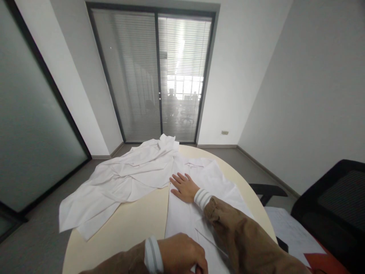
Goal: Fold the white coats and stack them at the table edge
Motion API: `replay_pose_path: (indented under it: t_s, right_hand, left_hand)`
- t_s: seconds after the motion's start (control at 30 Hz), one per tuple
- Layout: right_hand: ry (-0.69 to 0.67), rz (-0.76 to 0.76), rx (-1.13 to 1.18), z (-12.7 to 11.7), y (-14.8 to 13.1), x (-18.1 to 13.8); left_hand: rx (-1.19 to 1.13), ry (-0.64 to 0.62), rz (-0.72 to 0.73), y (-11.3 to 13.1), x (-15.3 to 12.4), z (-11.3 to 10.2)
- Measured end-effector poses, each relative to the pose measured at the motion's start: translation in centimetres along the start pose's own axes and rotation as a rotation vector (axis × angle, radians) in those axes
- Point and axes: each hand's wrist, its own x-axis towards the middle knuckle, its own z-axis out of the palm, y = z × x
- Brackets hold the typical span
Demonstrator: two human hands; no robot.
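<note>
- A white cloth [128,177] is lying across a pale, round tabletop [139,222], its left side rumpling and hanging over the edge, its right side spreading out mostly flat.
- The right hand [184,188] is resting palm down on the flatter part, fingers open and spread, gripping nothing.
- The left hand [181,253] is bending its fingers over the near part of the cloth; whether they are pinching fabric, I cannot tell.
- To the right, a black chair [333,201] is standing near papers [291,228].
- Beyond, blinds [134,76] are covering glass panels.
</note>
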Motion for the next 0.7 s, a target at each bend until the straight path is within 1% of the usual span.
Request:
replay_pose_path:
  t_s: [0.1, 0.2, 0.3, 0.37, 0.43, 0.47, 0.53, 0.57, 0.6, 0.63, 0.7]
  right_hand:
    - [-0.057, 0.036, 0.035, 0.6, -0.2, 0.5]
    - [-0.064, 0.077, 0.059, 0.9, 0.0, 1.0]
    - [-0.057, 0.078, 0.072, 0.6, 0.5, 1.1]
    - [-0.026, 0.078, 0.062, 0.1, 1.4, 0.8]
    - [0.033, 0.137, 0.033, -0.7, 2.9, 0.1]
    - [0.07, 0.197, 0.01, -1.2, 4.0, -0.5]
    - [0.134, 0.395, -0.047, -2.4, 6.5, -1.9]
    - [0.161, 0.51, -0.076, -3.1, 8.0, -2.7]
    - [0.184, 0.638, -0.106, -3.8, 9.5, -3.6]
    - [0.201, 0.73, -0.127, -4.4, 11.1, -4.6]
    - [0.222, 0.886, -0.155, -5.6, 14.0, -6.6]
  left_hand:
    - [0.005, -0.039, 0.02, -0.4, 0.5, 0.8]
    - [-0.004, -0.04, 0.032, -0.7, 0.7, 1.4]
    - [-0.061, -0.018, 0.058, -0.5, 0.5, 1.4]
    - [-0.104, 0.058, 0.069, -0.2, 0.1, 0.8]
    - [-0.107, 0.212, 0.034, 0.2, -0.5, -0.3]
    - [-0.085, 0.304, -0.004, 0.3, -0.8, -0.9]
    - [0.005, 0.469, -0.112, 0.1, -1.4, -2.0]
    - [0.062, 0.524, -0.171, -0.2, -1.7, -2.5]
    - [0.117, 0.56, -0.226, -0.7, -2.0, -2.9]
    - [0.168, 0.575, -0.272, -1.2, -2.3, -3.2]
    - [0.244, 0.567, -0.34, -2.3, -2.6, -3.5]
